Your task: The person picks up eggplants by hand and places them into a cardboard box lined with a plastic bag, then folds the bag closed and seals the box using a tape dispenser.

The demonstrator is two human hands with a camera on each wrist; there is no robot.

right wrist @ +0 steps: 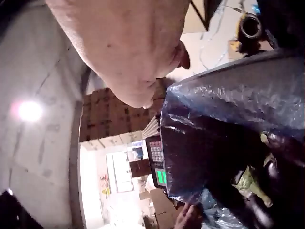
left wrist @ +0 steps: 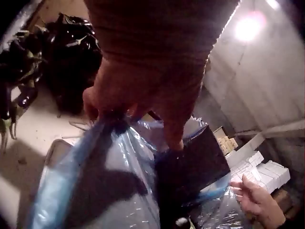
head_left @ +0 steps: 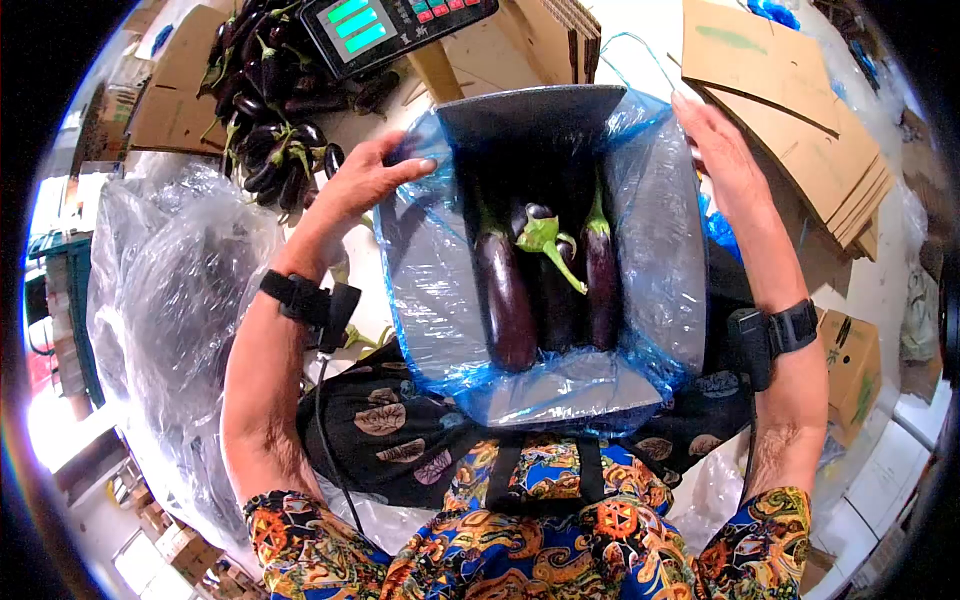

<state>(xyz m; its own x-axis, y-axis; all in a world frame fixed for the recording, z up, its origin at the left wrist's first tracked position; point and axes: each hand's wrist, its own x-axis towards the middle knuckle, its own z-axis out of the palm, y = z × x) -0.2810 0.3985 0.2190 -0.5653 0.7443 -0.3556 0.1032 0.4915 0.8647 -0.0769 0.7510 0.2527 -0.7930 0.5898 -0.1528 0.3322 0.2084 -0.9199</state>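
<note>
A dark grey open box (head_left: pixel 660 230), lined with a thin blue plastic bag (head_left: pixel 425 330), stands in front of the person. Several purple eggplants (head_left: pixel 508 300) lie inside it, one with its green stem (head_left: pixel 560 265) pointing up. At the box's left far corner my left hand (head_left: pixel 372 178) grips the bag's edge, its thumb stretched over the rim. Plastic bunches between its fingers in the left wrist view. My right hand (head_left: pixel 725 155) is at the right far corner, fingertips right at the bag's edge; I cannot tell whether they pinch it.
A digital scale (head_left: pixel 400 25) with a lit green display stands behind the box. More eggplants (head_left: pixel 270 90) are heaped at the far left. Clear plastic (head_left: pixel 180 280) is bundled on the left. Flattened cardboard (head_left: pixel 790 130) is stacked at the right.
</note>
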